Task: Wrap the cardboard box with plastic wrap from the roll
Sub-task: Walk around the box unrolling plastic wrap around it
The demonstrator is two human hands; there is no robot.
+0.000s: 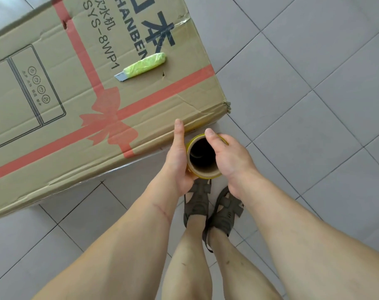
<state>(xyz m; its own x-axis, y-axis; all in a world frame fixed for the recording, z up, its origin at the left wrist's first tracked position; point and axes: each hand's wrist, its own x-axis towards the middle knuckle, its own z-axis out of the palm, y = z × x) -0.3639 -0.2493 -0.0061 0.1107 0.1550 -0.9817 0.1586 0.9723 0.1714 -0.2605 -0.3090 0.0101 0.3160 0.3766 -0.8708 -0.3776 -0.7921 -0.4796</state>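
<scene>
- Cardboard box (54, 100) lies on its long side on the tiled floor (314, 83), printed face with red ribbon graphic up. No film visible on the top face; wrapping looks barely begun, if at all.
- Roll of plastic wrap (202, 158) held upright just off the box's near right corner, open core facing the camera. It sits between both hands, directly above the person's sandalled feet (210, 204).
- Left hand (178, 161) cups the roll's left side, thumb lying up along the box edge. Right hand (227, 158) curls round the right side, thumb hooked over the rim. Both are gripping the roll.
- Whether a free end of film is attached to the box: cannot tell; the side face is hidden.
- Risk: if the film end is not anchored, the first pull likely slides off the cardboard instead of drawing wrap out.
- Risk: utility knife (141, 66), handle bound in green film, lies loose on the box top with bare blade out. Passing wrap over the top could trap it underneath, or a sweeping hand could meet the blade.
- Risk: torn near right corner (227, 105) may snag or split thin film under tension.
- Risk: roll dropped from this grip would land on the feet.
</scene>
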